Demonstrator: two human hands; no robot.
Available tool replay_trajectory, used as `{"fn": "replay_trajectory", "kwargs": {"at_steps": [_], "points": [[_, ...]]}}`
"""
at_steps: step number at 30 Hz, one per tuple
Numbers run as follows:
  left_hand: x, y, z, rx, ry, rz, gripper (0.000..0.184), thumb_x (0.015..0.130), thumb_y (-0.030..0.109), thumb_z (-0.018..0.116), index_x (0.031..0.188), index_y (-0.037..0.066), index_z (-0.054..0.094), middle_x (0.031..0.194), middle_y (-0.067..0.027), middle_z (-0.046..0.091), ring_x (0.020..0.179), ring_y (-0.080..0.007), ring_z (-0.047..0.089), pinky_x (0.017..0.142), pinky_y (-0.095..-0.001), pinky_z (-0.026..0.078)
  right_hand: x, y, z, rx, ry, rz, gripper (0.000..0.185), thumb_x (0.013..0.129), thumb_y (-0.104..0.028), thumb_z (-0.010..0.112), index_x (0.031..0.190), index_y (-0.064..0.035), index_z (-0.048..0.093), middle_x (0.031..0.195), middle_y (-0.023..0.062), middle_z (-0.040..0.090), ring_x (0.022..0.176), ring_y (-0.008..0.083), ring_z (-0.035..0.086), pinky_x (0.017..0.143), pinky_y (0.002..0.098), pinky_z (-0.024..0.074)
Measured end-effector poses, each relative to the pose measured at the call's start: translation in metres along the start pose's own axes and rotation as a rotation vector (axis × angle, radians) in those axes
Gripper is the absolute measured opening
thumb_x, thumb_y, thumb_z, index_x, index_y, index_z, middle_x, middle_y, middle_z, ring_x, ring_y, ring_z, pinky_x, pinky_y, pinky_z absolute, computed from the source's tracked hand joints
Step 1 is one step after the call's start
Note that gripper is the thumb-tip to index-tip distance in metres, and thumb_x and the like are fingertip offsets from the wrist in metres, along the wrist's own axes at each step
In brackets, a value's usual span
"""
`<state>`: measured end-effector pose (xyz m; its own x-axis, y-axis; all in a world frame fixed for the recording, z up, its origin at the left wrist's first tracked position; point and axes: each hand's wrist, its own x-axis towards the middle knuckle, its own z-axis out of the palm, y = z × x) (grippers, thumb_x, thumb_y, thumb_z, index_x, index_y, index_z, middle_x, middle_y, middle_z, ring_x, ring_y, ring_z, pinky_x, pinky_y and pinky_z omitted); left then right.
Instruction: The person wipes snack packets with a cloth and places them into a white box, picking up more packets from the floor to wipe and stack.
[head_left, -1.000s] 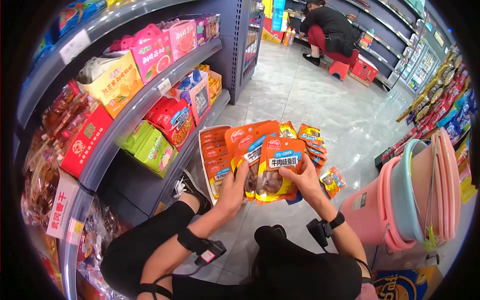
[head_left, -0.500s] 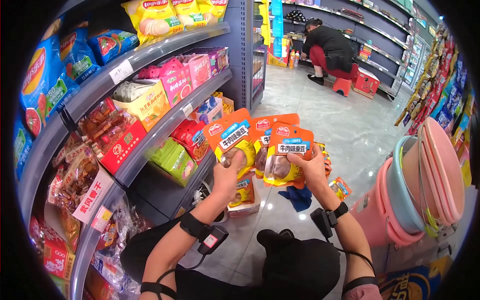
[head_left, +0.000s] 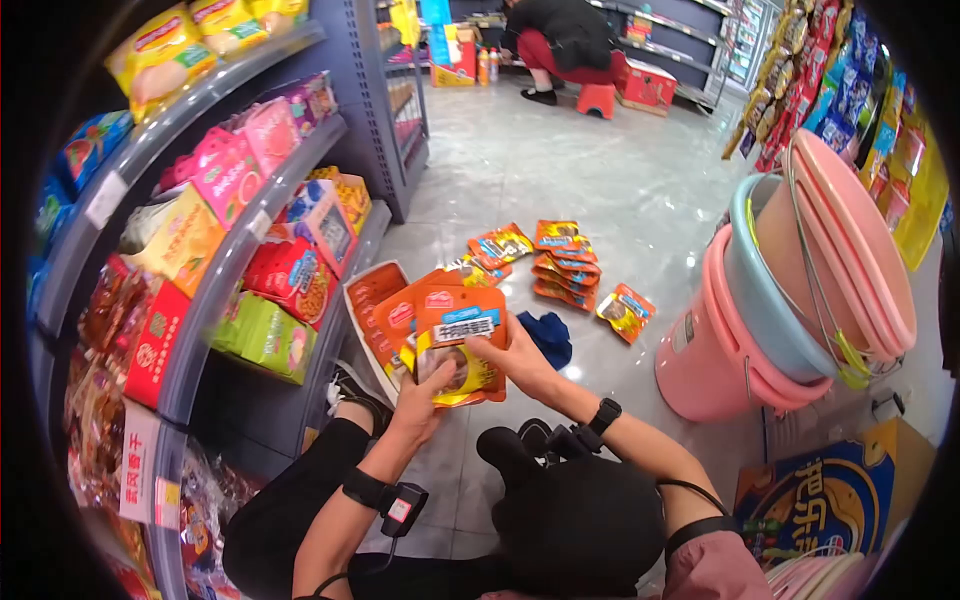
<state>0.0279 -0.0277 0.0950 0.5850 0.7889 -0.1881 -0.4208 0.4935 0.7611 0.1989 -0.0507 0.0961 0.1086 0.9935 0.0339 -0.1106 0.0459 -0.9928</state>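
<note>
We hold the orange snack packets [head_left: 460, 345] in both hands, above the floor [head_left: 470, 510]. Our left hand [head_left: 425, 400] has its grip on their lower left part, the thumb lying over the front. Our right hand [head_left: 520, 362] pinches the right edge, with its thumb on the front packet. So the packets are between the two grips. The open box [head_left: 365, 300] is just left of them. On the far side, a stack of packets [head_left: 566, 275] lies near the dark blue cloth [head_left: 548, 340].
</note>
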Motion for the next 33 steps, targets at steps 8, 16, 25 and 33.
{"fn": "replay_trajectory", "kwargs": {"at_steps": [8, 16, 25, 33], "points": [[0.029, -0.033, -0.050, 0.105, 0.148, 0.040, 0.045, 0.078, 0.003, 0.065, 0.119, 0.003, 0.046, 0.107, -0.0068, 0.057, 0.097, -0.0204, 0.059, 0.085, -0.0355, 0.050, 0.044, 0.145, -0.103, -1.219, 0.241, -0.151, 0.044, 0.077, -0.039, 0.064, 0.113, -0.0159, 0.056, 0.126, 0.0155, 0.045, 0.117, 0.0395, 0.038, 0.090, 0.0520, 0.0346], [0.036, -0.054, -0.067, 0.096, 0.230, -0.003, 0.038, 0.080, 0.000, 0.060, 0.116, 0.001, 0.048, 0.102, -0.0063, 0.057, 0.091, -0.0168, 0.058, 0.082, -0.0323, 0.048, 0.033, 0.184, -0.121, -0.896, 0.275, -0.096, 0.030, 0.068, -0.006, 0.070, 0.093, -0.0067, 0.053, 0.080, 0.0087, 0.059, 0.072, 0.0238, 0.056, 0.068, 0.0336, 0.0458], [0.020, -0.047, -0.024, 0.336, 0.316, -0.055, 0.052, 0.079, -0.008, 0.052, 0.126, 0.003, 0.034, 0.109, -0.0089, 0.053, 0.099, -0.0167, 0.054, 0.085, -0.0312, 0.045, 0.007, 0.022, -0.006, -0.601, -0.220, -0.491, 0.041, 0.073, -0.018, 0.068, 0.112, -0.0128, 0.059, 0.106, 0.0054, 0.059, 0.106, 0.0229, 0.049, 0.091, 0.0376, 0.0375], [0.003, -0.054, -0.038, 0.242, 0.093, -0.099, 0.061, 0.076, -0.008, 0.051, 0.132, 0.002, 0.030, 0.120, -0.0085, 0.049, 0.110, -0.0186, 0.051, 0.095, -0.0335, 0.042, 0.019, 0.038, 0.029, -1.116, 0.017, -0.551, 0.039, 0.085, -0.027, 0.052, 0.123, -0.0207, 0.050, 0.128, 0.0069, 0.045, 0.120, 0.0283, 0.036, 0.094, 0.0422, 0.0264]]}}
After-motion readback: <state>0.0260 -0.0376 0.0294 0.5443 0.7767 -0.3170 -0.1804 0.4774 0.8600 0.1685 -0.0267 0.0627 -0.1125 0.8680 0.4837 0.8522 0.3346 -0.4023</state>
